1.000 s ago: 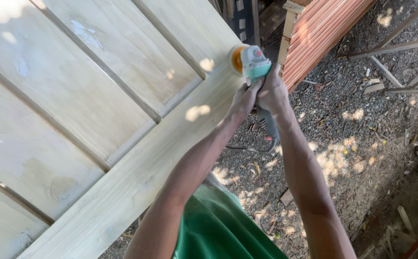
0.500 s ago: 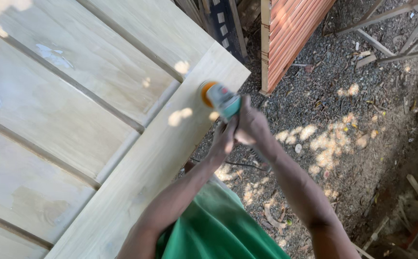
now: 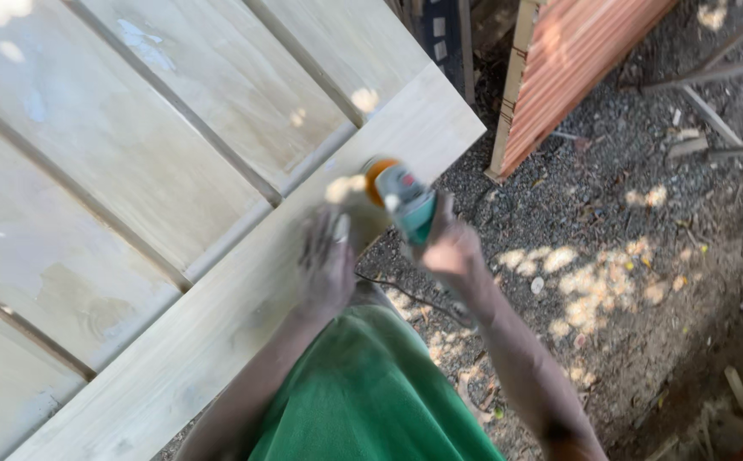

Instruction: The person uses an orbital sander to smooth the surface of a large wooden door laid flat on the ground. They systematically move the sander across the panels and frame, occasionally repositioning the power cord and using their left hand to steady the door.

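Now the right hand (image 3: pixel 450 249) is wrapped tight around a teal sander (image 3: pixel 404 203) with an orange end, touching the edge of the pale wooden door (image 3: pixel 175 196). Beside it, the left hand (image 3: pixel 327 266) lies flat with fingers spread on the wood, above the green shirt (image 3: pixel 363 393).

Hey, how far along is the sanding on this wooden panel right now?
Done: the panel's outer rail looks pale and even under the hands, though how smooth it is can't be judged. In hand: the right hand holds a teal power sander with its orange disc at the rail's edge, near the top corner; the left hand lies flat on the rail. Left: the recessed boards show blotches and grain marks.
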